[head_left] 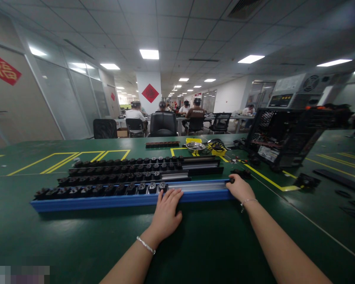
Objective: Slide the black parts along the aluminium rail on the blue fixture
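- The blue rail (106,202) lies lengthwise on the green table (62,244), just in front of the person. A row of black pieces (100,190) fills its left half. The row should stay packed with no gaps, so any push along it wants to be gentle and straight.
- The left hand (166,211) lies flat across the rail's front edge, where the row ends. Its fingers are close together and stretched out, and they rest on the rail without gripping it. Judging by this pose, its job is to steady the rail. Downward pressure serves better than a sideways shove, which could skew the rail on the smooth mat.
- Right of that hand, the bare silver channel (201,185) runs to the rail's end. Fingertips are best kept off this groove so nothing blocks a sliding piece.
- The right hand (241,190) sits at the rail's right end with its fingers curled over the top. A small dark piece (231,180) shows at the fingertips, but whether they pinch it cannot be told. If it is entering the channel, it likely needs to be level and lined up with the groove to avoid jamming.
- Three black rails (130,170) lie behind the blue one, apart from both hands. An open computer case (284,138) stands well to the right.
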